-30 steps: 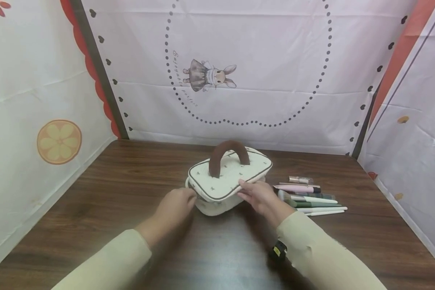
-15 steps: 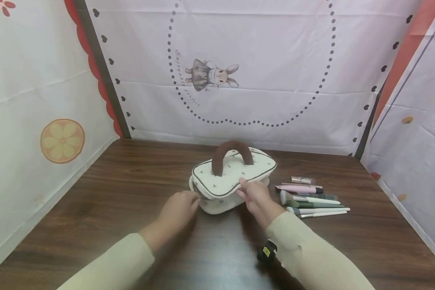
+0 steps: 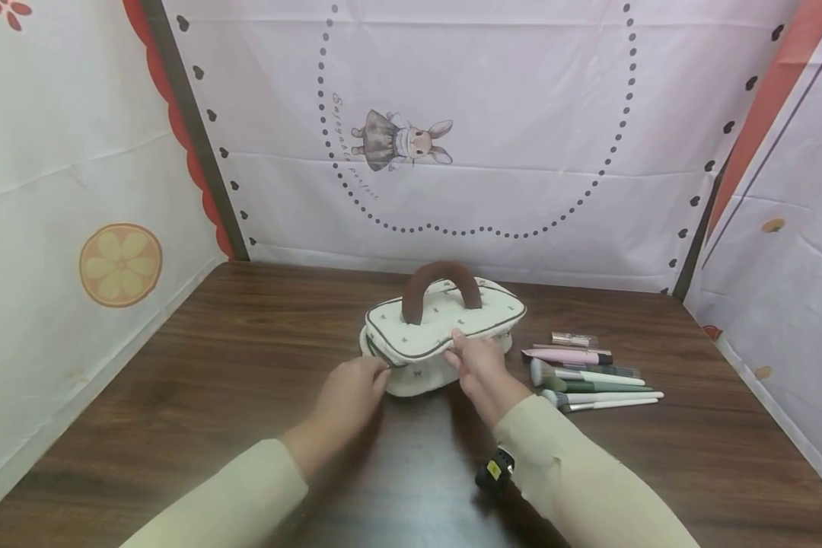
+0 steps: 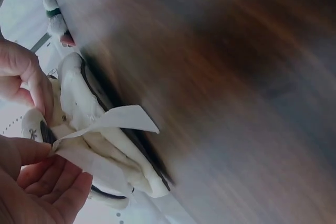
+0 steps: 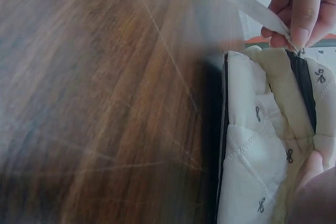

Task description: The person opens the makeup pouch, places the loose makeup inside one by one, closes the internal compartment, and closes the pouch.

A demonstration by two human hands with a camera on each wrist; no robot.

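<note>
A white cosmetic bag (image 3: 418, 377) with small dark bows and a brown arched handle (image 3: 441, 272) stands upright on the wooden table. At its left front corner, my left hand (image 3: 352, 396) pinches the zipper pull between thumb and finger. A pale ribbon (image 4: 123, 119) trails from that grip in the left wrist view. My right hand (image 3: 482, 373) holds the front edge of the lid, its thumb on top. Dark zipper tape (image 5: 303, 80) shows in the right wrist view between the lid and the creased front wall. The inside of the bag is hidden.
Right of the bag lie several makeup brushes (image 3: 603, 387), a pink tube with a dark end (image 3: 568, 355) and a small clear-and-pink tube (image 3: 571, 339). Printed cloth (image 3: 520, 137) hangs behind the table and along both sides.
My left hand has slid a little to the right along the bag's front side, with the zipper pull. My right hand stays on the lid edge. The view has shifted slightly.
</note>
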